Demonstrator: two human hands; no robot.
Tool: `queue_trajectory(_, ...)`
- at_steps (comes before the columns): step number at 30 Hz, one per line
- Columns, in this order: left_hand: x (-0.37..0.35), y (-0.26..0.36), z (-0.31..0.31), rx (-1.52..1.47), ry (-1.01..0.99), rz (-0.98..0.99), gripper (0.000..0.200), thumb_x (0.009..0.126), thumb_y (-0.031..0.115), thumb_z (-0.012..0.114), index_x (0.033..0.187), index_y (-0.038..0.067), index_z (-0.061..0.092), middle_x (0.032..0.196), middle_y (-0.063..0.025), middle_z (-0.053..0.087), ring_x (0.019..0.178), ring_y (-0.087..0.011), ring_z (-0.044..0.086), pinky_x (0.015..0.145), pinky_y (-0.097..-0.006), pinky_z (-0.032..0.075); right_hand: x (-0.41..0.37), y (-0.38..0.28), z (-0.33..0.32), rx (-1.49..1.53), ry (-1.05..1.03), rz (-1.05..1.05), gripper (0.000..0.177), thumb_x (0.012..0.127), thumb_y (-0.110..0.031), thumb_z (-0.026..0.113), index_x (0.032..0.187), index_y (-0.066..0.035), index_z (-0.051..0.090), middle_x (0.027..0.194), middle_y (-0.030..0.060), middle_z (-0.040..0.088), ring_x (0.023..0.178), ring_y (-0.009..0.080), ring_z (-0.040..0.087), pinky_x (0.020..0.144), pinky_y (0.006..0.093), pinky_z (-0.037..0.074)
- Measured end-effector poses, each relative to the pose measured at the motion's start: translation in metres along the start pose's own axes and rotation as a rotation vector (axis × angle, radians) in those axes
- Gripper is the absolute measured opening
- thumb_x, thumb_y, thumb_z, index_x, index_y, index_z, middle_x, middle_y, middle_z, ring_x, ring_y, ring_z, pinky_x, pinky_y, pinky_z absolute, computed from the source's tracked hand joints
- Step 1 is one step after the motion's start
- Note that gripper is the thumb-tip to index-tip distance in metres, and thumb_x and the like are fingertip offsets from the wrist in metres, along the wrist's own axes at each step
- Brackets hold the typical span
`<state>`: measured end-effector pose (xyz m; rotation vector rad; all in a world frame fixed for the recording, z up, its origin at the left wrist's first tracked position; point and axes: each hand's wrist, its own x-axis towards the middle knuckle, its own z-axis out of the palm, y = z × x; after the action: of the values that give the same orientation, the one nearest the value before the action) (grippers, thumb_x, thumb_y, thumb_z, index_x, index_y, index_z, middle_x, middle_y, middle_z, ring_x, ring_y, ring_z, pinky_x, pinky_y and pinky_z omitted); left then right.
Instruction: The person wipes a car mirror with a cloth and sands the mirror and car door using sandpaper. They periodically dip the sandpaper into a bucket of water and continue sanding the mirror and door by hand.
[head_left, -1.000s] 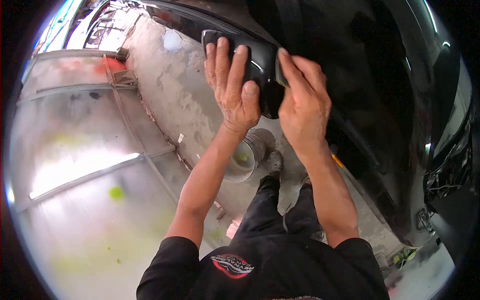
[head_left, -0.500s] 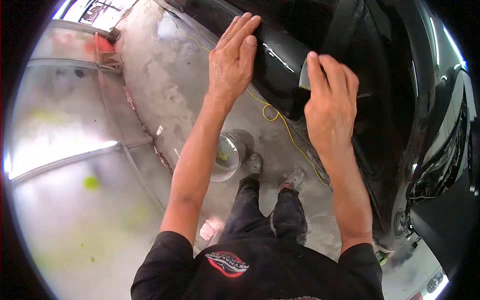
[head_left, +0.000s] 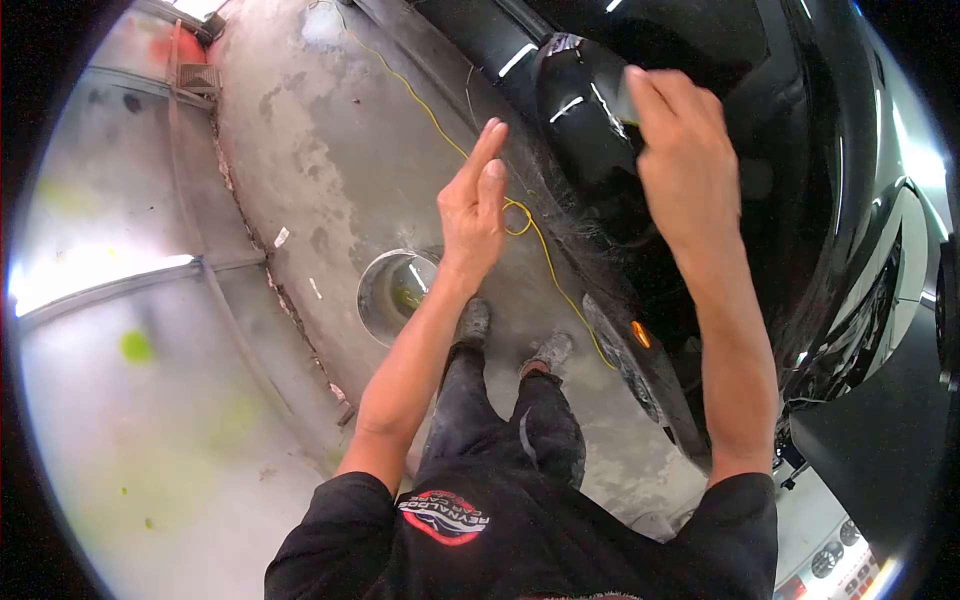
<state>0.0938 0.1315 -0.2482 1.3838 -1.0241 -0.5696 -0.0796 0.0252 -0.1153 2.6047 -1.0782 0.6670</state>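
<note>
My right hand [head_left: 688, 150] pinches a thin grey pad [head_left: 627, 108] whose edge shows left of the fingertips, above the glossy black car mirror [head_left: 590, 125]. Reflections of light streak the mirror's dark, rounded cover. My left hand [head_left: 473, 205] is raised left of the mirror, its fingers stretched and nothing in it, apart from the car. Behind and below the mirror runs the black car body [head_left: 785, 200].
A bucket [head_left: 365, 300] with water and something yellow-green stands on the concrete floor [head_left: 300, 150] by my feet. A yellow cord [head_left: 548, 262] runs along the car. Whitish panels [head_left: 110, 420] line the left side.
The view has shifted, and more of the mirror and the car's side shows. My left hand has come away from the black surface. My right hand still holds the pad.
</note>
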Motion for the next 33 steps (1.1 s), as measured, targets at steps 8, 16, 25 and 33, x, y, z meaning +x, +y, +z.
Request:
queue_trajectory(8, 0.008, -0.006, -0.034, -0.103, 0.044, -0.042, 0.042, 0.109, 0.023, 0.048, 0.139, -0.004, 0.058, 0.145, -0.0149, 0.059, 0.137, -0.0221, 0.051, 0.114, -0.0336, 0.038, 0.038, -0.017, 0.023, -0.015, -0.006, -0.092, 0.022, 0.087, -0.003, 0.055, 0.107, -0.001, 0.066, 0.11, 0.0118, 0.063, 0.104, 0.0332, 0.061, 0.093, 0.0426, 0.052)
queue_trajectory(16, 0.084, 0.016, 0.03, -0.035, 0.0, 0.152, 0.046, 0.103, 0.028, 0.054, 0.137, -0.002, 0.059, 0.142, -0.0241, 0.058, 0.133, -0.0315, 0.056, 0.111, -0.0352, 0.041, 0.019, 0.008, -0.018, 0.031, -0.19, -0.082, 0.043, 0.085, 0.006, 0.053, 0.123, -0.007, 0.067, 0.111, 0.0106, 0.066, 0.101, 0.0348, 0.062, 0.091, 0.0438, 0.053)
queue_trajectory(25, 0.047, 0.015, 0.091, -0.157, 0.267, 0.106, 0.066, 0.103, 0.032, 0.052, 0.149, -0.013, 0.035, 0.152, -0.0309, 0.042, 0.141, -0.0422, 0.042, 0.118, -0.0417, 0.032, -0.072, 0.008, -0.087, 0.26, -0.13, 0.237, 0.04, 0.085, 0.015, 0.055, 0.116, -0.003, 0.073, 0.114, 0.0149, 0.071, 0.107, 0.0279, 0.068, 0.096, 0.035, 0.05)
queue_trajectory(33, -0.059, 0.05, 0.153, -0.175, 0.433, 0.001, 0.077, 0.108, 0.033, 0.046, 0.155, -0.015, 0.009, 0.164, -0.0361, 0.01, 0.154, -0.0453, 0.011, 0.126, -0.044, 0.012, -0.133, 0.02, -0.109, 0.456, -0.197, 0.277, 0.037, 0.089, 0.013, 0.058, 0.12, -0.002, 0.072, 0.113, 0.013, 0.071, 0.106, 0.0227, 0.067, 0.096, 0.0308, 0.049)
